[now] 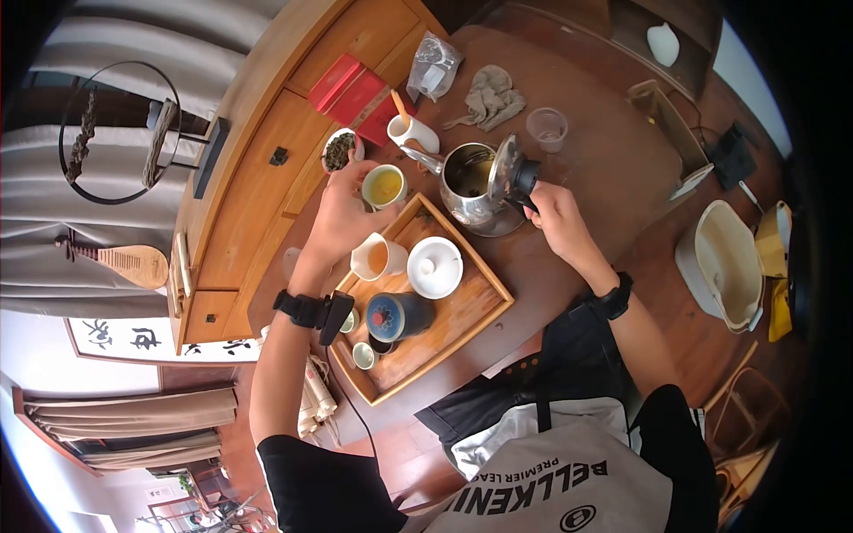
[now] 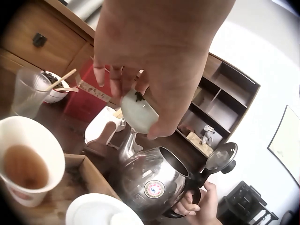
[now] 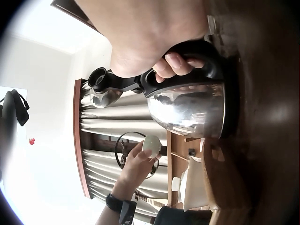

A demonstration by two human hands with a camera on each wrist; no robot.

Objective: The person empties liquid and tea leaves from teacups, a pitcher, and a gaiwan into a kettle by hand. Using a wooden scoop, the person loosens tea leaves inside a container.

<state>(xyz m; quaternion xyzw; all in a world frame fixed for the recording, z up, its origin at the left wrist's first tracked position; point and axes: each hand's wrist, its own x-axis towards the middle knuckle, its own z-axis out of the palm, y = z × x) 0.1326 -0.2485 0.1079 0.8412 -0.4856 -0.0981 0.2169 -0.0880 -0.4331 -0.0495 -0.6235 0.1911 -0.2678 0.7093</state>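
My left hand (image 1: 342, 209) pinches a pale teacup (image 1: 385, 186) beside the wooden tea tray (image 1: 480, 306); my right (image 1: 560, 222) is clamped round the black handle of the open-lidded steel kettle (image 1: 471, 191).

Left hand (image 1: 342, 211) raised and pinching, right hand (image 1: 560, 218) gripping, both wrists banded

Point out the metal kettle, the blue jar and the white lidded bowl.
Metal kettle (image 2: 136, 182): left wrist view, on its shiny body beside the round sticker.
Blue jar (image 1: 414, 311): head view, on its side.
White lidded bowl (image 1: 444, 283): head view, on the lid, beside its knob.
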